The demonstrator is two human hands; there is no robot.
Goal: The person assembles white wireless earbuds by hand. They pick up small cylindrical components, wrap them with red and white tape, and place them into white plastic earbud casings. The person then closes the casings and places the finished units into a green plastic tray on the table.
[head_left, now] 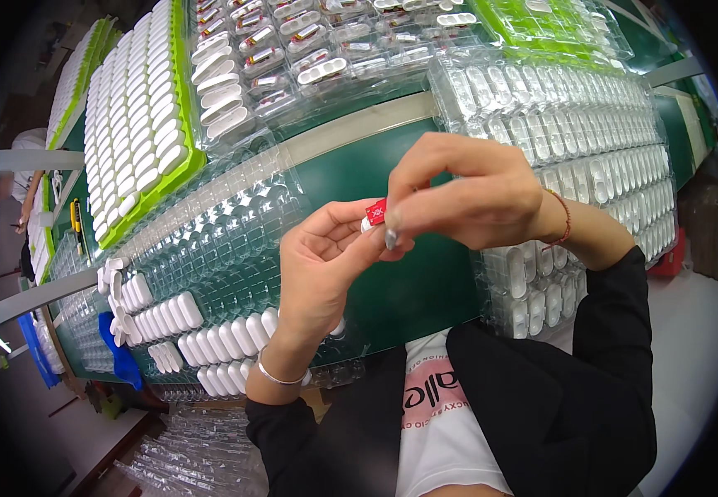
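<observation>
My left hand (323,263) and my right hand (463,195) meet above the green work surface (408,282). Between their fingertips they pinch one small white part with a red label (374,213). The right thumb and forefinger press on its red end; the left fingers hold its white end from below. Just under my left hand lies a clear blister tray (218,248) with rows of small white oblong capsules (210,340) along its near edge. Most of the small part is hidden by my fingers.
A stack of clear trays with white parts (591,141) stands on the right. A green-edged tray full of white capsules (139,116) lies at the back left. Clear trays with red-labelled parts (309,41) sit at the back. More empty trays (201,455) are stacked below the table edge.
</observation>
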